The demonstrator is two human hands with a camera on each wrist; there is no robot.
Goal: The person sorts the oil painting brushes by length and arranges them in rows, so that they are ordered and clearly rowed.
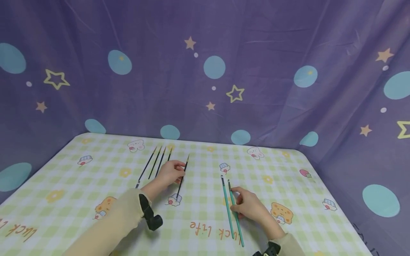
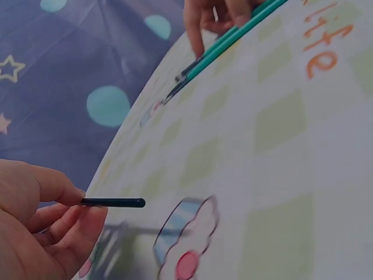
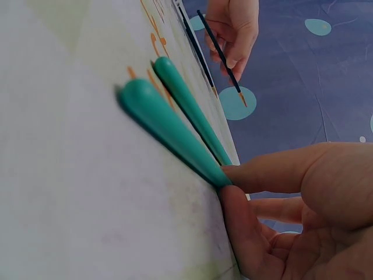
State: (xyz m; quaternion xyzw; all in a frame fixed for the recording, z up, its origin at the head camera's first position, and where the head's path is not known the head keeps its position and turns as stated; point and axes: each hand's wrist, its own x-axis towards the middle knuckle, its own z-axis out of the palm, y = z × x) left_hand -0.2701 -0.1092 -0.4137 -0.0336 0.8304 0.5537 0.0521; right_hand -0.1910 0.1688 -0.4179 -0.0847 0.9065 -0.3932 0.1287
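Observation:
My left hand (image 1: 171,172) pinches a thin dark paintbrush (image 1: 182,181) between thumb and fingers, bristles pointing away. In the left wrist view the rounded handle end (image 2: 116,202) sticks out above the cloth and casts a shadow. Several similar dark paintbrushes (image 1: 147,164) lie side by side to the left, partly hidden behind that hand. On the right, my right hand (image 1: 250,204) pinches a green-handled paintbrush (image 1: 237,224) low over the cloth. A second green-handled paintbrush (image 1: 228,209) lies just left of it, almost parallel. Their thick handle ends (image 3: 169,134) point toward the right wrist camera.
A table with a green-and-white checked cloth (image 1: 105,170), printed with cartoon figures and lettering, carries everything. Behind it and at its sides hangs a purple curtain (image 1: 262,106) with stars and blue ovals. Each wrist wears a black camera mount (image 1: 150,213).

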